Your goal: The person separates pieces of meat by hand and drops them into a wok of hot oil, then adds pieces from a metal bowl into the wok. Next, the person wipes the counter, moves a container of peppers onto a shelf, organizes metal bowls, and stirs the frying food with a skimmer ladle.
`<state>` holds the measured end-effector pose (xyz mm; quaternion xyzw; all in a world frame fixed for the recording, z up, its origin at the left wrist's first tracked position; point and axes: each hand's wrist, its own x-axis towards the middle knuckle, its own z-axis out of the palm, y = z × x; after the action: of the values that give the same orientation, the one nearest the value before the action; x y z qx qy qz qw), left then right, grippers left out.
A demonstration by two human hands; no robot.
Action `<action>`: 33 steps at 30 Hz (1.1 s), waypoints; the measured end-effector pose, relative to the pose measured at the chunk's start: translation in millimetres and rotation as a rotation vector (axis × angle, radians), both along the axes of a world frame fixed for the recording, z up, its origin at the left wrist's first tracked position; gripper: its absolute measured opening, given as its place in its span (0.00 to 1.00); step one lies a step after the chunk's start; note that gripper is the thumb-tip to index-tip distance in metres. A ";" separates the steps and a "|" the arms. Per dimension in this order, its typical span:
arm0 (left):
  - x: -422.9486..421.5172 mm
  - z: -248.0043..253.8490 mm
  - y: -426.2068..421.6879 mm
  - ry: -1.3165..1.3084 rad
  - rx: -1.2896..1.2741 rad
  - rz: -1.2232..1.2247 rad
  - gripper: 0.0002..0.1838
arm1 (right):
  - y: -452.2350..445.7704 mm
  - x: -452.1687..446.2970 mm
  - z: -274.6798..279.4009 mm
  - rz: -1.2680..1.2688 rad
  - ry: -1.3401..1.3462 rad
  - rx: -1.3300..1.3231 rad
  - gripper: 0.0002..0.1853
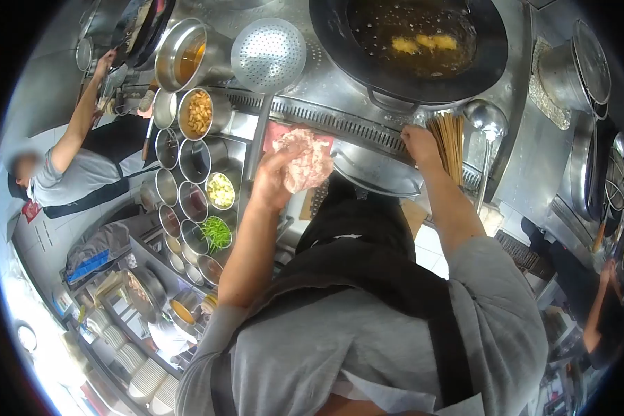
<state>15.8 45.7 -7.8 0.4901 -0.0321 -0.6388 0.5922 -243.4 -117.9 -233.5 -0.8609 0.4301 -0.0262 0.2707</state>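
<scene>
My left hand (276, 177) is closed on a pale pink lump of raw minced meat (305, 163), held above the front edge of the steel counter. To the right, my right hand (421, 145) is closed, its fingers curled down by the counter's slotted grate; whatever they hold, if anything, is hidden. A bundle of wooden chopsticks (448, 145) stands just right of that hand. Beyond it sits a large black wok (326, 52) of bubbling oil, with golden pieces (424, 44) floating in it. Between my hands, below the grate, lies a shiny metal bowl (374, 170).
A perforated skimmer (268, 55) lies beside a steel pot (161, 66) of orange liquid. A ladle (485, 118) rests right of the chopsticks. Several ingredient tins, one with chopped greens (216, 234), line the left. Co-workers (83, 170) stand at left and right (589, 298).
</scene>
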 end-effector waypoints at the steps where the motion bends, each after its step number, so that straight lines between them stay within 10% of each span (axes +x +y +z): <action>1: -3.6 1.9 -4.0 0.008 0.000 0.017 0.22 | 3.1 -0.9 15.7 -0.069 -0.130 0.034 0.08; 8: -32.4 21.2 -31.6 0.036 -0.188 -0.159 0.25 | 53.5 11.9 202.1 -0.278 -0.838 0.902 0.08; 26: -104.7 58.2 -101.2 -0.320 -0.462 -0.150 0.18 | 23.2 -16.0 266.7 -0.249 -0.693 0.505 0.12; 33: -93.6 65.3 -101.0 -0.192 -0.515 -0.032 0.18 | 25.9 -10.4 260.4 -0.345 -1.185 0.716 0.09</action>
<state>-77.8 -55.3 57.4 0.3811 -0.2571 -0.5696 0.6814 -253.8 -92.1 27.0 -0.4797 0.3230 -0.3894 0.7169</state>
